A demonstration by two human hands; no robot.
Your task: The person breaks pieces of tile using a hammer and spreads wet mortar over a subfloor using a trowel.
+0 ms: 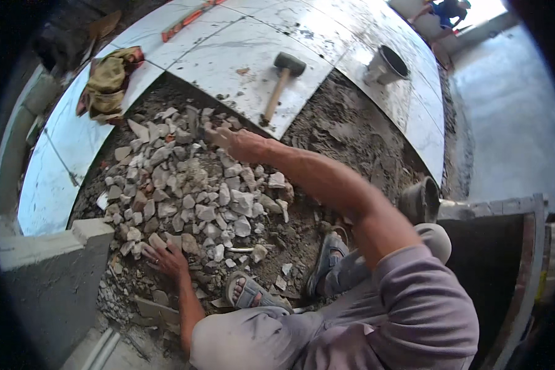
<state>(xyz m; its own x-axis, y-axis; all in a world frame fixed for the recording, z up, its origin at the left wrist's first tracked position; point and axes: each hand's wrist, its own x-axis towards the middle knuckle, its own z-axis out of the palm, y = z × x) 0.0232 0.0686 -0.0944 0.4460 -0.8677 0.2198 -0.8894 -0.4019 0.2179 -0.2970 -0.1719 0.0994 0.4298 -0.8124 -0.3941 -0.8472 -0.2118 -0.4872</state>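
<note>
A heap of broken stones [194, 185] lies on bare dirt in front of me, grey and white with a few reddish pieces. At its far edge my right hand [243, 145] is closed, gripping what looks like a grey flat-bladed tool [194, 122]; its exact kind is unclear. My left hand [166, 256] rests on the near left side of the heap, fingers apart and touching the stones. Beyond the right hand, a mallet [285, 83] with a dark head and wooden handle lies on the marbled white tiles [219, 58].
A grey bucket [386, 66] stands on the right-hand tiles; another bucket [420, 200] is by my knee. Wet mortar [351, 123] fills the tile gap. A brown cloth [110, 83], an orange level [188, 21] and a low wall [49, 259] lie left. Another person [447, 12] is far right.
</note>
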